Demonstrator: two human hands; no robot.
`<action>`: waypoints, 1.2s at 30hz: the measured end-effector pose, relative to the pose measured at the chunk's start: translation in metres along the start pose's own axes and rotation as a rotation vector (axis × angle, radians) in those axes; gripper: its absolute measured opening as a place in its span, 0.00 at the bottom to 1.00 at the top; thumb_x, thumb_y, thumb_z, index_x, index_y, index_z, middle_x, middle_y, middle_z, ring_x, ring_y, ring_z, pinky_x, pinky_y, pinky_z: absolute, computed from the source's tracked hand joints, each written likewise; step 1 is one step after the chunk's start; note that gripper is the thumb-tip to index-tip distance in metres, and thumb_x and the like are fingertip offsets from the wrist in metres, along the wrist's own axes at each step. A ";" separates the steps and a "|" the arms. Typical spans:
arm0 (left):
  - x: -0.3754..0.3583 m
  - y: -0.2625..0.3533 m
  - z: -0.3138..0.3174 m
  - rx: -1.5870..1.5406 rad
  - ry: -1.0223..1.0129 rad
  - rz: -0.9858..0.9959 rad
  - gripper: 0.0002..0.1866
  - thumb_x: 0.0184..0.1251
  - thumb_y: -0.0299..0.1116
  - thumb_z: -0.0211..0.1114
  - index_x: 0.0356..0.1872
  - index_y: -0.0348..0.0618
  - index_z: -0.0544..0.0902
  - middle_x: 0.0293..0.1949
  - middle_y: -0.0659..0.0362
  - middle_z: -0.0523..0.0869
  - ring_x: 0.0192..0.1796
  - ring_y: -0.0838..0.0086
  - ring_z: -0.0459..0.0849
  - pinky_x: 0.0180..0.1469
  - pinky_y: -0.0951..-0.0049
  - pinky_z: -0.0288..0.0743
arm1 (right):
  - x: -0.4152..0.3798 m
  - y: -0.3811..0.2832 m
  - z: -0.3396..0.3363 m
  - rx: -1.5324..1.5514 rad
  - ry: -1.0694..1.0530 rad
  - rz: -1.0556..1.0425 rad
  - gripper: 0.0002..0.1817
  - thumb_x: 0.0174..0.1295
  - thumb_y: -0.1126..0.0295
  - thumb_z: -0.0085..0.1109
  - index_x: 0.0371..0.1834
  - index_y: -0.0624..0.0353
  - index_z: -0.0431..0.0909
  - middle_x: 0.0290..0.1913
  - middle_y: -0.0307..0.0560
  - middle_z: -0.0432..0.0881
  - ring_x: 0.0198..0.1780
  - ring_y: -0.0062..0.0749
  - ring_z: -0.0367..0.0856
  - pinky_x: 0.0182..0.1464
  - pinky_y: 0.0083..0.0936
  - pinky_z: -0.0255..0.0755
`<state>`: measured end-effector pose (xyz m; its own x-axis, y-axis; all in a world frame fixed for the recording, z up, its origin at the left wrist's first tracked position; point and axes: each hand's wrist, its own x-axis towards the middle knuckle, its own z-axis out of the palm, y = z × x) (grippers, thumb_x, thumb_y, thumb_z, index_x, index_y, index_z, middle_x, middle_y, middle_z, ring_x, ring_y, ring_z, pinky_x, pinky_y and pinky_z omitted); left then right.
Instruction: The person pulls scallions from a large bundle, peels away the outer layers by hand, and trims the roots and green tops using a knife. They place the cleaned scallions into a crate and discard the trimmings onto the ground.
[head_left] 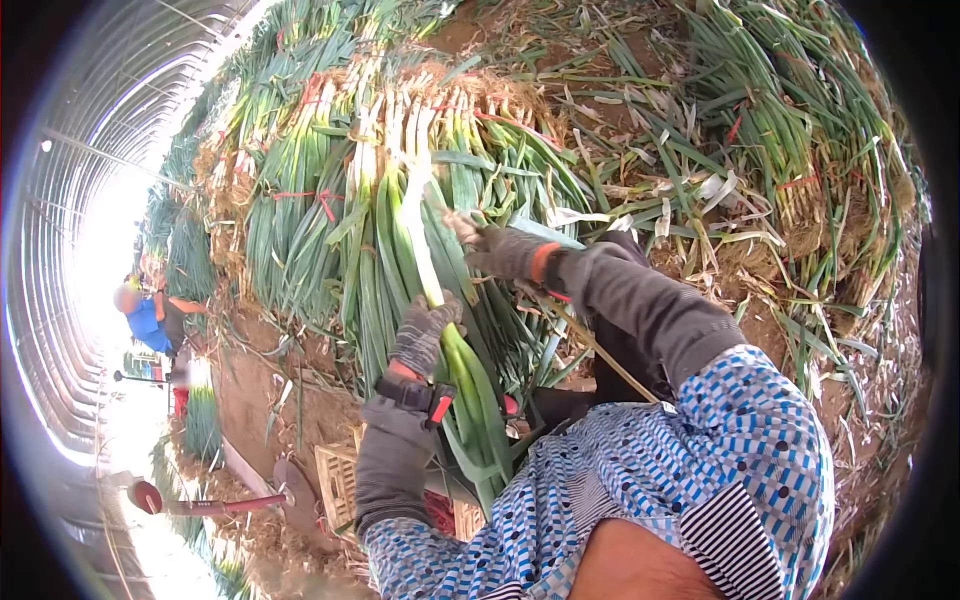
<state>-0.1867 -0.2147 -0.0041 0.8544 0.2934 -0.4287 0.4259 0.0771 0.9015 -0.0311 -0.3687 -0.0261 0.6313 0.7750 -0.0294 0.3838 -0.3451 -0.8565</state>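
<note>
My left hand (pixel 428 335), in a dark grey glove, is closed around the stalk of a large green onion (pixel 420 240). Its white shank points away from me, and its green leaves trail back toward my shirt. To the right of the shank is my right hand (pixel 495 250), gloved too, with its dirt-coloured fingertips blurred beside a long green leaf. Just beyond both hands lies a pile of green onions (pixel 395 120), roots away from me and leaves toward me. A red tie (pixel 325 200) binds a bundle at its left.
More tied bundles (pixel 780 150) lie at the right among loose leaves. A wooden crate (pixel 338 485) stands by my left forearm. Left of it is a red-handled tool with a round disc (pixel 295 490). Another person in blue (pixel 152 318) is farther off under the arched tunnel roof (pixel 75 200).
</note>
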 end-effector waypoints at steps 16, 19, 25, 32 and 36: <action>0.223 0.059 -0.044 1.139 0.579 -0.145 0.23 0.49 0.41 0.60 0.44 0.35 0.79 0.44 0.43 0.82 0.47 0.51 0.81 0.49 0.65 0.74 | -0.007 0.049 -0.061 0.447 0.027 0.353 0.33 0.51 0.51 0.65 0.52 0.65 0.68 0.42 0.53 0.78 0.45 0.38 0.76 0.49 0.33 0.69; 0.236 0.041 -0.027 1.276 0.736 -0.078 0.21 0.49 0.40 0.62 0.42 0.36 0.80 0.40 0.44 0.84 0.45 0.52 0.82 0.46 0.63 0.74 | 0.001 0.051 -0.061 0.434 -0.016 0.351 0.37 0.49 0.49 0.64 0.54 0.69 0.67 0.43 0.60 0.78 0.43 0.42 0.78 0.47 0.31 0.72; 0.236 0.050 -0.042 1.108 0.677 0.095 0.18 0.51 0.36 0.64 0.40 0.33 0.79 0.31 0.48 0.85 0.32 0.60 0.83 0.34 0.69 0.74 | 0.000 0.052 -0.054 0.397 -0.011 0.332 0.32 0.51 0.52 0.63 0.51 0.67 0.69 0.34 0.56 0.78 0.36 0.39 0.80 0.40 0.32 0.74; 0.100 0.280 -0.101 0.942 0.137 0.268 0.07 0.49 0.33 0.63 0.25 0.40 0.83 0.26 0.58 0.83 0.29 0.70 0.80 0.35 0.70 0.75 | -0.006 0.062 -0.044 0.771 -0.053 0.264 0.33 0.52 0.55 0.64 0.54 0.68 0.64 0.23 0.43 0.74 0.20 0.24 0.72 0.20 0.24 0.66; 0.021 0.366 -0.132 1.225 0.157 0.186 0.07 0.53 0.30 0.60 0.29 0.44 0.86 0.31 0.57 0.84 0.33 0.70 0.81 0.43 0.72 0.75 | -0.015 0.054 -0.045 1.003 -0.012 0.308 0.24 0.55 0.61 0.65 0.49 0.62 0.68 0.20 0.38 0.72 0.16 0.22 0.69 0.16 0.22 0.65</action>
<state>-0.0524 -0.0548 0.3250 0.9227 0.3216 -0.2129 0.3712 -0.8903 0.2638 0.0103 -0.4228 -0.0487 0.5978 0.7354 -0.3193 -0.5306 0.0644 -0.8452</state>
